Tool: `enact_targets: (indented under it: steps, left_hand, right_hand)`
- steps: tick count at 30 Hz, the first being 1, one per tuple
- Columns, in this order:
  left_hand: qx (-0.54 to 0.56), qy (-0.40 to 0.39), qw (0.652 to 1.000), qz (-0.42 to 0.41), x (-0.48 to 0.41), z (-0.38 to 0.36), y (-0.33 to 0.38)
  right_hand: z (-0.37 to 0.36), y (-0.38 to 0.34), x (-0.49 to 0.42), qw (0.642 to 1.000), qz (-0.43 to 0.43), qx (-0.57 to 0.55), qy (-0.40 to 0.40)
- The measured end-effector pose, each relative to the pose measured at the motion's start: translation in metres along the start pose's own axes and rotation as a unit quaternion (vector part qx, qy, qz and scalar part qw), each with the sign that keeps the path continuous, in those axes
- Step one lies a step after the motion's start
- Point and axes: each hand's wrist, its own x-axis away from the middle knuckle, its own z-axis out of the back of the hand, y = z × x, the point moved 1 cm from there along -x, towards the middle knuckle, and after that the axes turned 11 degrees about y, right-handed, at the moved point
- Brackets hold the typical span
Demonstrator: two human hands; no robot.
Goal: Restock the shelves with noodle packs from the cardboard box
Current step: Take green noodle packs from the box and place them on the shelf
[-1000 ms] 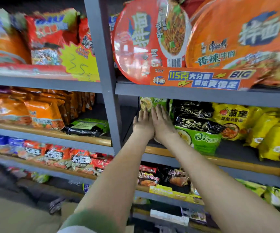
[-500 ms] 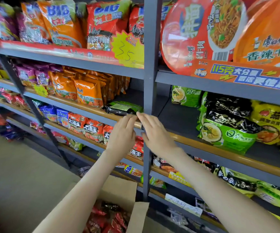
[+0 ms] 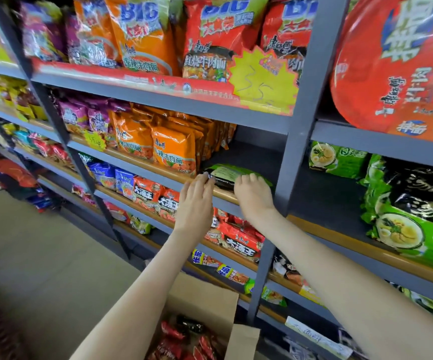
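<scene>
On the middle shelf: a flat green-and-black noodle pack [image 3: 229, 174] is lying at the front edge of the grey metal shelf [image 3: 249, 155], just right of the orange row.
Left hand [image 3: 196, 203]: is reaching up, fingers straight and together, tips touching the pack's left end.
Right hand [image 3: 253, 194]: is resting on the pack's right part, fingers curling over its near edge and clamping it.
Hands: are sitting apart, one at each end of the same pack.
Orange foil noodle packs [image 3: 173, 152]: are standing upright in a row, just beside the flat pack.
Brown cardboard box [image 3: 207, 300]: is sitting open below the arms, with red noodle packs [image 3: 184, 341] lying inside.
Grey shelf post [image 3: 298, 113]: is standing just right of the right hand.
Green ramen packs [image 3: 415, 224]: are standing in the next bay, well apart from the hands.
Yellow starburst price tag [image 3: 262, 81]: is hanging on the shelf edge above.
</scene>
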Motion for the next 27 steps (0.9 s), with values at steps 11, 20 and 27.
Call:
enact_targets:
  steps: [11, 20, 27]
  left_hand:
    - [-0.051, 0.124, 0.987, -0.084, -0.023, -0.018, -0.010]
    - [0.007, 0.204, 0.964, -0.171, -0.024, 0.028, -0.003]
    - [-0.033, 0.243, 0.946, -0.213, 0.005, 0.104, 0.032]
  right_hand:
    - [-0.006, 0.013, 0.022, 0.956, 0.100, -0.100, 0.257]
    - [0.027, 0.033, 0.063, 0.928, 0.128, -0.119, 0.328]
    - [0.055, 0.055, 0.105, 0.896, 0.111, -0.188, 0.386]
